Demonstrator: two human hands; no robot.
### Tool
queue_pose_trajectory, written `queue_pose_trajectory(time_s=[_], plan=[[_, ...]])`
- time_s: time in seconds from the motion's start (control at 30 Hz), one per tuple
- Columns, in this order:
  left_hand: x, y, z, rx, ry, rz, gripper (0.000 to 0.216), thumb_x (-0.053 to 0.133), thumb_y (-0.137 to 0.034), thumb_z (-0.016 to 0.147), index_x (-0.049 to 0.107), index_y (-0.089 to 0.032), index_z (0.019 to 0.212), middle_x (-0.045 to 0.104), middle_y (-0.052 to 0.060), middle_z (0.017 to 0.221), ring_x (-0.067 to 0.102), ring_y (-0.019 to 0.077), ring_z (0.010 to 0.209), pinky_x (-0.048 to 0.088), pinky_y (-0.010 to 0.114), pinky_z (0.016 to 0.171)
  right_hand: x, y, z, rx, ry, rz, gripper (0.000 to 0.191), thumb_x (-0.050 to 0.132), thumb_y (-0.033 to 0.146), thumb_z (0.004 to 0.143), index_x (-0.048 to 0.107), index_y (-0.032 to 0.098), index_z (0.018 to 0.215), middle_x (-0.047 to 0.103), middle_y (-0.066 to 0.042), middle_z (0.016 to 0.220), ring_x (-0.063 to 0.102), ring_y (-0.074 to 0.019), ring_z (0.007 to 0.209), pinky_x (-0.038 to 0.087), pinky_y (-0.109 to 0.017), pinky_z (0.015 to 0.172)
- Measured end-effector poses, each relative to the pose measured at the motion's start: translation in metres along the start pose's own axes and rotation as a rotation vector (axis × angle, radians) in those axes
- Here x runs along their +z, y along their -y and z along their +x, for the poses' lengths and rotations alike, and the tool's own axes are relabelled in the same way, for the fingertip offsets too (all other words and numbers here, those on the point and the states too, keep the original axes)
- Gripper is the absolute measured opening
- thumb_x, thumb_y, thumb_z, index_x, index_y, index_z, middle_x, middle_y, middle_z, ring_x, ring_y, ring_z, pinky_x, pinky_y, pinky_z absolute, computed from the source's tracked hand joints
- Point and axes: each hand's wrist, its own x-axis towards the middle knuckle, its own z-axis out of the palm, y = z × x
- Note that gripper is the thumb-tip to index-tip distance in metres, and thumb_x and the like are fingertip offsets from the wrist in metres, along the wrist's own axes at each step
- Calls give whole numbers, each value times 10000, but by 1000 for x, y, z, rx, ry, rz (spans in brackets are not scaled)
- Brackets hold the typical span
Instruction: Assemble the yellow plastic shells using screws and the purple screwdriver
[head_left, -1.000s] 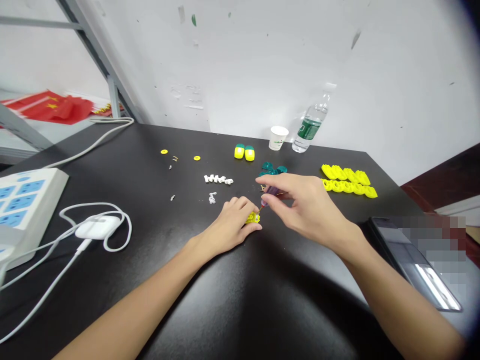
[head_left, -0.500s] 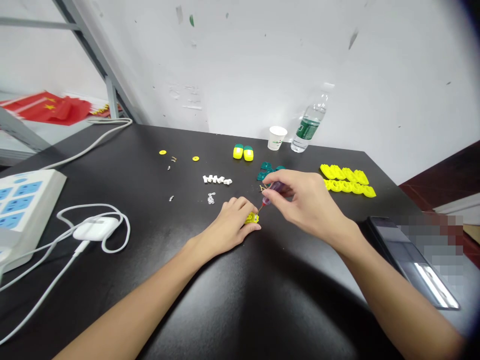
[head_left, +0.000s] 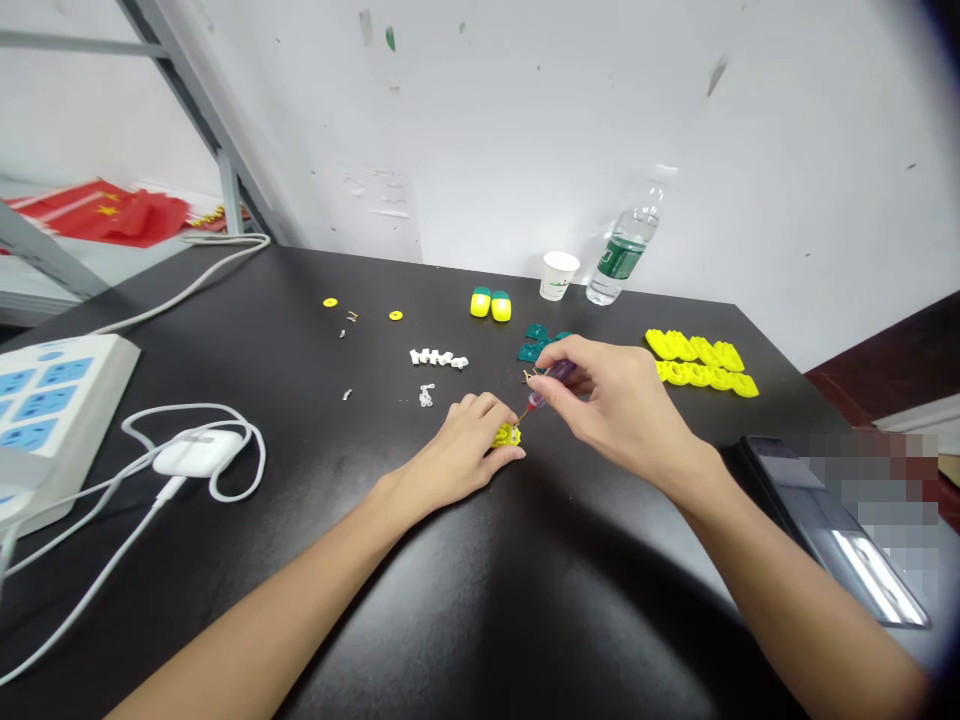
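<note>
Yellow plastic part (head_left: pixel 509 436) lies on the bench (head_left: pixel 352 470) between the person's two hands, just beyond the fingers of the left one and partly covered by them. The left hand (head_left: pixel 466 450) grips it low against the surface, thumb on the near side, fingers on the far side. The right hand (head_left: pixel 622 405), to the right of the part and a little farther out, pinches the dark handle of a screwdriver (head_left: pixel 559 371) between thumb and fingers. Its thin shaft slants down leftward to the part; whether the tip touches cannot be told. Green pieces (head_left: pixel 531 351) lie just beyond the right hand's fingertips.
</note>
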Motion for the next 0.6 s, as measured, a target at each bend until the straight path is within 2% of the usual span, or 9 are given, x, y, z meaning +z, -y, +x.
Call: queue_pose_trajectory(time_s=[0.23,0.6], plan=[[0,0,-1,-17,-21,-34,226,631,-360,931,499,-213,1040,576,33,1056,480,217,923,404,398,862,0,1,0,9,5,-5,139,622,171,879,673,165,1008,723,-14,747,671,-162,661,506,-293,672],[0,1,0,-8,-51,-82,213,669,-351,907,516,-215,965,600,20,1025,499,209,911,421,378,851,-2,1,0,10,21,-15,125,601,187,893,670,180,997,729,-20,743,674,-171,658,504,-303,664]])
